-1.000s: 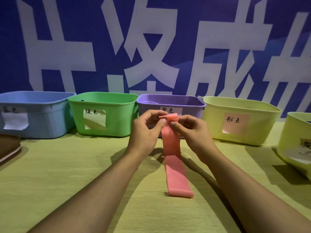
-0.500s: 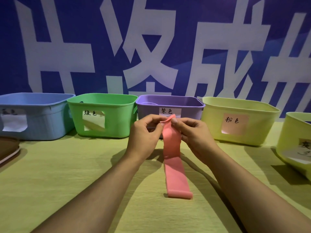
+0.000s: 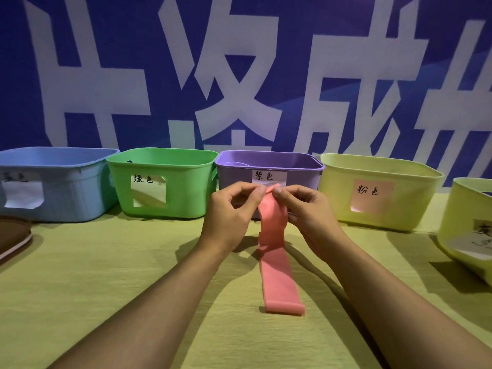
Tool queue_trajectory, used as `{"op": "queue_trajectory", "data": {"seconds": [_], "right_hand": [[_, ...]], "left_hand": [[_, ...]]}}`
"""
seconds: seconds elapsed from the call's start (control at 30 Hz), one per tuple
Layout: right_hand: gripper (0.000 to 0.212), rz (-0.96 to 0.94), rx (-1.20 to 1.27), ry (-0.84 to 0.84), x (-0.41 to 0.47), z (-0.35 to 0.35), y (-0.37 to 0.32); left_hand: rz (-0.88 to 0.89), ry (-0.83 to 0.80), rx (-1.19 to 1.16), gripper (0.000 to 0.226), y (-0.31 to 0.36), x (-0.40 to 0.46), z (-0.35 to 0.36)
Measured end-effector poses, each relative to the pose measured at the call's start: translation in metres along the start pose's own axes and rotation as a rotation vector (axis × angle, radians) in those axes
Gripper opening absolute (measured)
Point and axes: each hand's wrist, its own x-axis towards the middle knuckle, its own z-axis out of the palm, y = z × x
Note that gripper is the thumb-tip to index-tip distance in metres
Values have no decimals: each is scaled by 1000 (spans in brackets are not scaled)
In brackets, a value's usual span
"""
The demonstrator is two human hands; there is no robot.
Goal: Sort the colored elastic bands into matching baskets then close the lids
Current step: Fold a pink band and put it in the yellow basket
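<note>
Barely shifted, both hands, left hand [image 3: 229, 214] and right hand [image 3: 306, 211], still pinch the pink band's [image 3: 277, 265] top end before the purple basket [image 3: 269, 166], tail on table; pink-labelled basket [image 3: 380, 187] right awaits, lids unclosed.

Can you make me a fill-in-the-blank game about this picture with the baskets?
1. Both hands pinch the top end of the ____ band.
2. The basket right behind the left hand and right hand is ____.
3. The green basket stands between the purple basket and the ____ one.
4. The band's bottom end rests on the ____.

Missing words: pink; purple; blue; table
</note>
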Motion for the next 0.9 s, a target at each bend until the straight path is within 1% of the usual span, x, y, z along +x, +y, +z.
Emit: {"op": "queue_trajectory", "data": {"seconds": [0.13,0.23,0.4,0.63,0.7,0.8,0.9], "right_hand": [[23,-8,-10,-12,0,2,1],[29,-3,-16,-12,2,2,3],[21,1,-26,-21,2,1,4],[17,17,-75,-55,3,-2,8],[21,21,-84,-59,2,-1,7],[36,8,-126,-39,0,2,3],[36,-5,-129,-3,-1,4,1]], "left_hand": [[-63,34,-84,7,2,1,2],[-86,46,-100,17,2,2,2],[-126,49,-127,24,-1,5,1],[-162,46,-204,31,3,4,2],[-161,44,-206,30,3,3,2],[-159,40,-203,30,3,3,2],[-164,31,-204,31,3,2,2]]}}
